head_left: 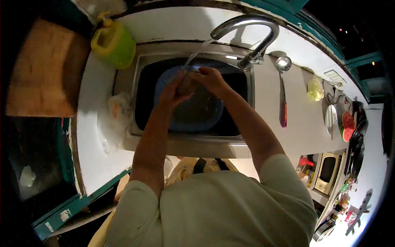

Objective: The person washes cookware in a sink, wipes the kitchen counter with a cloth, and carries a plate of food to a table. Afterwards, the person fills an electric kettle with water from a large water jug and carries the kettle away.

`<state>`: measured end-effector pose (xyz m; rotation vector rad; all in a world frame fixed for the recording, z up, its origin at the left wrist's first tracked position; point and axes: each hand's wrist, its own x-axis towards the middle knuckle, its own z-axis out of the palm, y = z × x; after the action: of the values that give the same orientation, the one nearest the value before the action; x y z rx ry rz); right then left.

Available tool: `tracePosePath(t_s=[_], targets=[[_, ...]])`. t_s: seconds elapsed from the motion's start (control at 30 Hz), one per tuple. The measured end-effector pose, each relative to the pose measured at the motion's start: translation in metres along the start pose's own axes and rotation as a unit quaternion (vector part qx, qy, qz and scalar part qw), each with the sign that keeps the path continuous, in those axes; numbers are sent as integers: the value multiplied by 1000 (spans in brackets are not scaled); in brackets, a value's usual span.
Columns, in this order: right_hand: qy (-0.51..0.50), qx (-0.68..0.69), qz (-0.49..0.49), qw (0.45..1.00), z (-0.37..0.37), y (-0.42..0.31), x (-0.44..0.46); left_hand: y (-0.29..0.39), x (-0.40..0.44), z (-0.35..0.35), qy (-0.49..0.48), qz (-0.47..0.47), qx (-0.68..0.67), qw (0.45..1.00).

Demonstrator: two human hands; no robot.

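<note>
My left hand (173, 91) is closed around one side of a brownish, roundish item (188, 85), too dim to name. The fingers of my right hand (211, 79) are bent against the same item from the other side. A thin stream of water (198, 52) falls from the curved metal faucet (252, 20) onto it. Below both hands, a blue basin (218, 114) sits inside the dark sink (145, 90). What lies in the basin is hard to make out.
A yellow-green jug (116, 44) stands at the sink's back left corner, with a crumpled plastic bag (117, 119) nearer. On the right counter lie a ladle (283, 88), a pale yellow-green crumpled thing (315, 89), a white plate (330, 119) and cut watermelon (348, 126).
</note>
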<state>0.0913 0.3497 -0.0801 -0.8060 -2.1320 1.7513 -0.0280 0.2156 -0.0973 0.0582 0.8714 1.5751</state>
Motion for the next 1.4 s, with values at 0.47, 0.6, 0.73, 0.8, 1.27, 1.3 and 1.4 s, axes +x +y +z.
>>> tracePosePath(t_s=[0.47, 0.6, 0.73, 0.8, 1.27, 1.3, 1.4], targets=[[417, -97, -53, 902, -189, 47, -21, 15, 40, 26, 8, 30, -310, 950], [186, -133, -328, 916, -212, 52, -19, 14, 27, 36, -12, -56, -364, 929], [340, 6, -93, 936, -165, 30, -70, 0, -1, 36, -66, -36, -276, 958], [204, 174, -44, 962, -108, 63, -77, -7, -9, 35, -49, -74, -291, 953], [-334, 633, 14, 698, 43, -15, -14, -40, -55, 33, -206, -50, -185, 960], [-367, 580, 5, 727, 37, -3, 4, -36, -57, 28, -218, -72, -162, 960], [-322, 456, 41, 829, 36, -34, 0, -17, -59, 17, -235, -78, 29, 969]])
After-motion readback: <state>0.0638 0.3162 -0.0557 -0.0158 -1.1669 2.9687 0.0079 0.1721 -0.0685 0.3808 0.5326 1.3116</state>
